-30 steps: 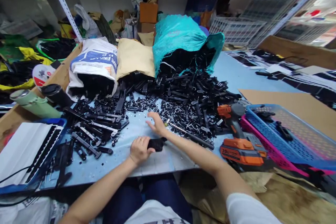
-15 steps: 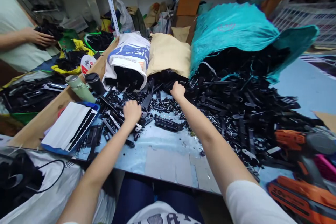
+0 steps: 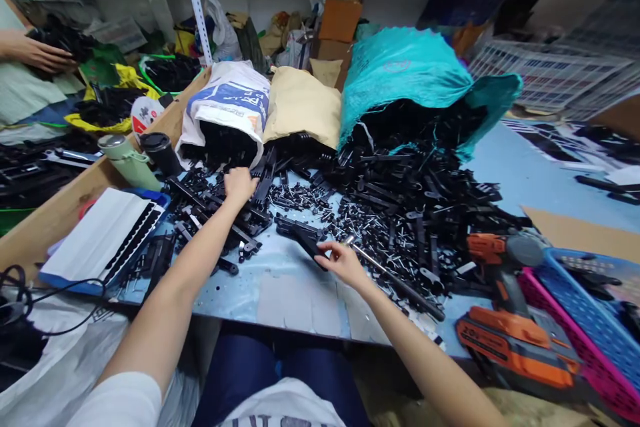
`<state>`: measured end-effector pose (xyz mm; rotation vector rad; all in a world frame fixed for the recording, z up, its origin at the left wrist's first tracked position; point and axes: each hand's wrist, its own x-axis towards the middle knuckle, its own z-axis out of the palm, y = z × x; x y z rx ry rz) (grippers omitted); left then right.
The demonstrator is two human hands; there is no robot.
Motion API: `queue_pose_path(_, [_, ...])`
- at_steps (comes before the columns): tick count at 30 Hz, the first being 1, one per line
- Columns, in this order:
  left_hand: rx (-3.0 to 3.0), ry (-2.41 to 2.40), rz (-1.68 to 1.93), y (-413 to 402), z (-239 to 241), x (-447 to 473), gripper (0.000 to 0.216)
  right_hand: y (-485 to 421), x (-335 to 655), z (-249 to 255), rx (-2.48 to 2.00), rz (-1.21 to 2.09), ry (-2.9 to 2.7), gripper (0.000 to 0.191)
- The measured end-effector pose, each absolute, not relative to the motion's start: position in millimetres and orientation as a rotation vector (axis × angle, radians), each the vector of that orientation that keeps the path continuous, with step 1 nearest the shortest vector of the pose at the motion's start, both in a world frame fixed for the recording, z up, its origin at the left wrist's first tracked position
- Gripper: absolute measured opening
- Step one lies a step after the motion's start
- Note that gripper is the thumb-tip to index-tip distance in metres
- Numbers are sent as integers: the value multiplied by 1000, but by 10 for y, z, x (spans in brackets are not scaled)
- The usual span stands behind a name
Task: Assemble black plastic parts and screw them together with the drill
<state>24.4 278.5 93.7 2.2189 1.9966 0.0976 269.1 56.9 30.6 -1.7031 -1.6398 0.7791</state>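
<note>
My right hand (image 3: 343, 263) pinches the near end of a long black plastic part (image 3: 306, 243), which slants up and left over the blue tabletop. Behind that part lies another black piece (image 3: 290, 225). Close by on the right rests a slim tool with a metal shaft and black grip (image 3: 415, 293). My left hand (image 3: 240, 185) reaches to the pile of black parts (image 3: 207, 203) at the mouth of the white bag (image 3: 225, 97); its fingers are hidden from view.
Small screws (image 3: 300, 197) lie mid-table. A tan bag (image 3: 303, 103) and a teal sack (image 3: 400, 73) spill black parts. An orange power drill (image 3: 515, 340) stands at right beside a blue basket (image 3: 590, 307). At left are a green bottle (image 3: 130, 160) and a co-worker's hand (image 3: 37, 50).
My right hand has come back from the tan bag's mouth toward the near edge, now holding a black plastic part. My left hand has moved forward to the white bag. The view has turned right.
</note>
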Motion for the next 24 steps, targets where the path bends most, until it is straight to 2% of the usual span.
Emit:
queue_pose_path(3, [2256, 1968, 80, 2752, 784, 551, 66, 315, 2637, 285, -1817, 684, -1945, 26])
queue_pose_path(5, [2243, 1955, 59, 2734, 708, 677, 67, 200, 2609, 268, -1847, 583, -2140, 27])
queue_pose_path(10, [2258, 2010, 150, 2828, 679, 498, 46, 71, 2453, 122, -1724, 400, -2192, 42])
queue_pose_path(14, [2278, 2053, 193, 3061, 756, 126, 31, 119, 2305, -15, -1692, 393, -2073, 39])
queue_pose_path(18, [2270, 2002, 218, 3263, 840, -113, 20, 295, 2277, 4, -1620, 655, -1836, 35])
queue_pose_path(22, [2307, 1930, 353, 3152, 902, -204, 34, 522, 2234, 173, -1444, 1278, -1282, 42])
queue_pose_path(24, [2341, 1850, 485, 2901, 905, -207, 40, 596, 2203, 255, -1360, 1456, -1090, 47])
